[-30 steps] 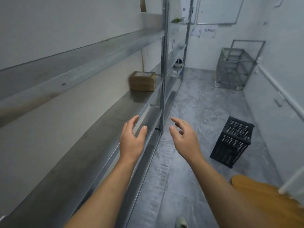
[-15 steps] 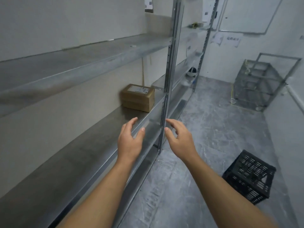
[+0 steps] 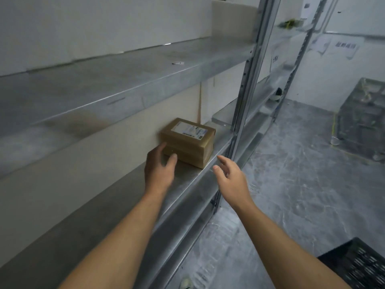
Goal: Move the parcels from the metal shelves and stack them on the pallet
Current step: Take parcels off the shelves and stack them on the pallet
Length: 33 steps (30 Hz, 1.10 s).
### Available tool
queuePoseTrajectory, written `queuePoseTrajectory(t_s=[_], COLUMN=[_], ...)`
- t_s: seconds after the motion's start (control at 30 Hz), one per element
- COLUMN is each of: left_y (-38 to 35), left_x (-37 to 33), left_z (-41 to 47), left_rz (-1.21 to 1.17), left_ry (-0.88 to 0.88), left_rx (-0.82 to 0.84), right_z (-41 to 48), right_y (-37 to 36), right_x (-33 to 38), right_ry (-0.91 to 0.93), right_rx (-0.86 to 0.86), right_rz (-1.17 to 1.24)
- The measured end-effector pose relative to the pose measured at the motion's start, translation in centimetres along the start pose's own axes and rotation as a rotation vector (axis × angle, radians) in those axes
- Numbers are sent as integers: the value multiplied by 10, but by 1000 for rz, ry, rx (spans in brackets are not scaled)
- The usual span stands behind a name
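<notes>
A brown cardboard parcel [image 3: 190,140] with a white label on top sits on the middle metal shelf [image 3: 116,207], against the wall. My left hand [image 3: 159,167] is open over the shelf, its fingertips at the parcel's near left face. My right hand [image 3: 231,177] hovers open in front of the shelf edge, a little right of the parcel and apart from it. Neither hand holds anything. No pallet is in view.
An upper shelf [image 3: 125,76] runs above the parcel. A steel upright [image 3: 248,84] stands just right of it. A black plastic crate [image 3: 358,265] lies on the grey floor at lower right, and a wire cage cart [image 3: 362,117] stands by the far wall.
I have come closer to the parcel. Both hands reached forward; the left went in over the shelf up to the parcel's side, the right followed toward the shelf edge.
</notes>
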<state>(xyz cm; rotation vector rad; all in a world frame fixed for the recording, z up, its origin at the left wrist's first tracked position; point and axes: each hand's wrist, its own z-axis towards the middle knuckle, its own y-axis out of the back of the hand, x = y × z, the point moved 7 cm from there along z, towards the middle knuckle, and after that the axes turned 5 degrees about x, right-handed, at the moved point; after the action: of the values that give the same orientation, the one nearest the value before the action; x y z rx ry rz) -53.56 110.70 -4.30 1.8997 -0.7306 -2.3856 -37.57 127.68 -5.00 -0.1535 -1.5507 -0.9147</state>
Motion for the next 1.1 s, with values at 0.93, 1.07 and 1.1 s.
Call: queuePoseTrajectory(t_s=[0.93,1.07,1.1], left_y=[-45,-26,-18], left_x=[44,37,34], left_z=[60,7,-9], left_rz=[-49,-56,-77], left_ry=[422,444,436], left_rx=[-361,-599,-663], right_z=[163,148,140], right_y=[-44,-61,-68], right_x=[-47,-39,-35], right_ry=[-120,-28,-2], right_rx=[428,572,614], right_rz=[155,189,199])
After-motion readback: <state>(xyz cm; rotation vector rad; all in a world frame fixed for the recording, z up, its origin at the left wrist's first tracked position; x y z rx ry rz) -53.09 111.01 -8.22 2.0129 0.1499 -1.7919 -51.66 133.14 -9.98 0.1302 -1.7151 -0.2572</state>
